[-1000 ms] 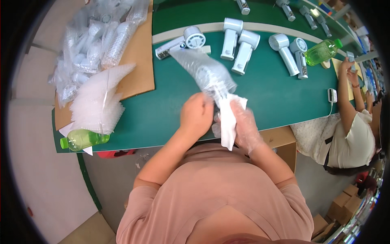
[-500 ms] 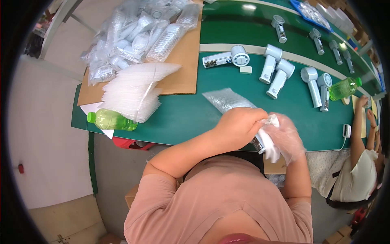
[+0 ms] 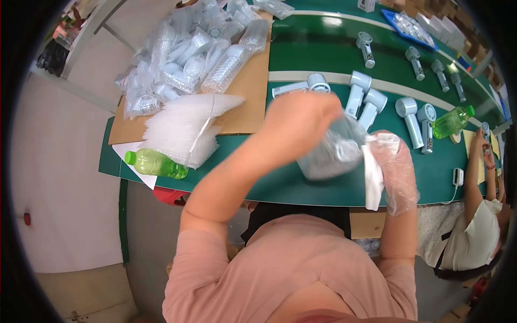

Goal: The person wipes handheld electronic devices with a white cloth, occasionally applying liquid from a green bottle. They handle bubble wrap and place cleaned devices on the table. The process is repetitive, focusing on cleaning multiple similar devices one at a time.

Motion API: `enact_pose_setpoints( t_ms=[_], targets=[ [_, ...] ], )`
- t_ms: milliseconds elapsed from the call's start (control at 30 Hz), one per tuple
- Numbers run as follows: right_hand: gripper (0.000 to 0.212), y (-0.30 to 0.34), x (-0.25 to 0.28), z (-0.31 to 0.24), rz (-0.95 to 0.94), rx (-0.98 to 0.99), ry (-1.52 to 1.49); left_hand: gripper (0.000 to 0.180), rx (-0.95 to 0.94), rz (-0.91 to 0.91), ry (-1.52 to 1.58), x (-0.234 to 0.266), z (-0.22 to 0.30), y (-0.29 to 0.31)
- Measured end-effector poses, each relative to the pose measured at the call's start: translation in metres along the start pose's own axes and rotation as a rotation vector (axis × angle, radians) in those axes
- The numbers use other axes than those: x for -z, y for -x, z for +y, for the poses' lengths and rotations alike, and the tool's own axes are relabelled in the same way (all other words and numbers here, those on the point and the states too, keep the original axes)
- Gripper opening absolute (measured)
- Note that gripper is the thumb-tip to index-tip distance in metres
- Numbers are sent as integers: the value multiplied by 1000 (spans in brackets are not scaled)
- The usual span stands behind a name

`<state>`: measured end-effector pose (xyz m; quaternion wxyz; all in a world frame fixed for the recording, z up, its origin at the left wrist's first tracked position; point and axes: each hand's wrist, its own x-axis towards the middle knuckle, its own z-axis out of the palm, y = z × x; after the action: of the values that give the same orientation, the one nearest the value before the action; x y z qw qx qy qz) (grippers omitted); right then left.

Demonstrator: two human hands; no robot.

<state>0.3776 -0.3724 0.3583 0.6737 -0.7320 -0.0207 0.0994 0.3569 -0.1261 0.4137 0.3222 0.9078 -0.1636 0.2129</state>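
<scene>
My left hand (image 3: 309, 121) is raised over the table with its fingers closed, blurred by motion, at the upper edge of a clear bubble bag (image 3: 318, 167). A pale shape shows inside the bag, too blurred to make out. Clad in a thin clear plastic glove, my right hand (image 3: 397, 161) grips a white cloth (image 3: 372, 180) that hangs down beside the bag. The bag's right edge reaches the right fingers. Just beyond my hands lie light blue handheld fans (image 3: 355, 94), one partly covered by my left hand.
Filled bubble bags (image 3: 183, 54) are heaped on cardboard (image 3: 253, 107) at the left, beside a stack of flat white sleeves (image 3: 180, 129). Green bottles (image 3: 156, 163) lie at both sides. More fans (image 3: 366, 51) sit on the green belt (image 3: 318, 43). A co-worker (image 3: 468, 231) sits at the right.
My left hand has risen and moved away from the right one, with the bubble bag now spread between them. The right hand has shifted slightly right with the cloth.
</scene>
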Motion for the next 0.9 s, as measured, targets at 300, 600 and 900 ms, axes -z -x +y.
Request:
enact_pose_setpoints(
  t_ms=[300,600,900],
  targets=[
    [49,-4,50,56,-94,-180,-986,24,86,360,-815,122,-174,-113],
    [57,-9,80,57,169,-140,-1090,32,336,15,-669,51,-227,-115],
    [71,-36,73,101,-80,-233,-1271,34,155,-258,-240,-158,-135,-183]
  ],
)
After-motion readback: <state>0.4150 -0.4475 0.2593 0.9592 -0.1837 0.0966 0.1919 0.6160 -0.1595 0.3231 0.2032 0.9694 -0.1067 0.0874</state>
